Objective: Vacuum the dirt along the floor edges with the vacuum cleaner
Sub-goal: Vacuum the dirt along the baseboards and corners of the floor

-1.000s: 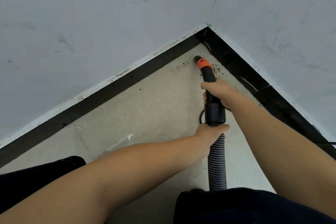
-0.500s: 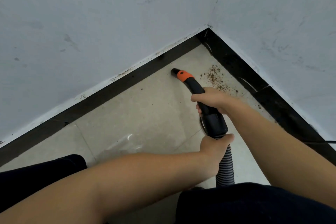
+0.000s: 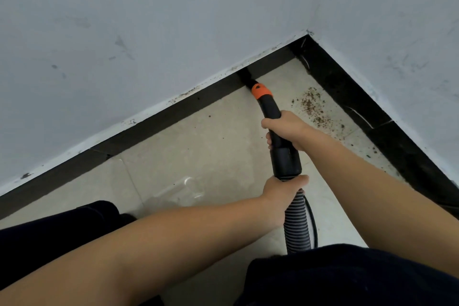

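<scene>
Vacuuming at the black skirting board [image 3: 173, 117].
The nozzle [image 3: 269, 109] is gripped by the right hand [image 3: 285, 129]; the ribbed hose [image 3: 296, 223] is clasped by the left hand [image 3: 283, 194].

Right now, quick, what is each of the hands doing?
Left hand: curled round the ribbed hose, just below the black cuff.
Right hand: gripping the black nozzle tube below the orange collar.

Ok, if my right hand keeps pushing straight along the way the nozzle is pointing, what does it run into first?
The right hand grips the nozzle, whose tip already looks to be at the black skirting board below the wall. Likely that board stops it first, though contact is hard to judge.
</scene>
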A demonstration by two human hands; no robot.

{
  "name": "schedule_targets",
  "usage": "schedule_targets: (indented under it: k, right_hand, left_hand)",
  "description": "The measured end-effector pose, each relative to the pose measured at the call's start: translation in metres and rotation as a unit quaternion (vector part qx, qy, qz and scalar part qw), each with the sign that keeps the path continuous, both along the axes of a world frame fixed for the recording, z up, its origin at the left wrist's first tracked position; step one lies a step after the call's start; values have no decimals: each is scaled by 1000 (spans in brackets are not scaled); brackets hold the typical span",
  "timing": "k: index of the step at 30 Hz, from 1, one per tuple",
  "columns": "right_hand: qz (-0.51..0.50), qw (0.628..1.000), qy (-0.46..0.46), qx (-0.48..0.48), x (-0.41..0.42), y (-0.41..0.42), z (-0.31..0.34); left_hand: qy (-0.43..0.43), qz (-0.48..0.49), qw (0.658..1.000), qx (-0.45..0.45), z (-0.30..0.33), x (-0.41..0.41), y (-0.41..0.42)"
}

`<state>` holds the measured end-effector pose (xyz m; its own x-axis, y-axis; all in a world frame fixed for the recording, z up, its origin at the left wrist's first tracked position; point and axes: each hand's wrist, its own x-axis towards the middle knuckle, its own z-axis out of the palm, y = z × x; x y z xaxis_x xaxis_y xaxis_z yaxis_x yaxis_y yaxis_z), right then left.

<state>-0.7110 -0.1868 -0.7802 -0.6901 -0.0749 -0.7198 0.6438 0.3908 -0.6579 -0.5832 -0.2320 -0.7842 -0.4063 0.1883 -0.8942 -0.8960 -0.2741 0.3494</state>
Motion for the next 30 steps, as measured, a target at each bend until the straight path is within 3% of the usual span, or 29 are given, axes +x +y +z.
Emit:
schedule_targets:
  k: [8, 17, 20, 23, 30]
  right_hand:
    - [144, 987, -59, -33, 21, -18, 9]
    - [216, 971, -99, -42, 30, -20, 15]
    - [157, 984, -78, -31, 26, -2, 14]
    - [25, 999, -31, -1, 15, 24, 7]
    - [-194, 978, 30, 76, 0, 71, -14]
  left_hand:
    - [-38, 21, 999, -9, 10, 26, 6]
    - [-52, 36, 998, 29, 22, 36, 15]
    - [-40, 1, 999, 21, 20, 31, 19]
    - [-2, -46, 999, 4, 10, 16, 19]
    - [14, -125, 992, 26, -6, -21, 32]
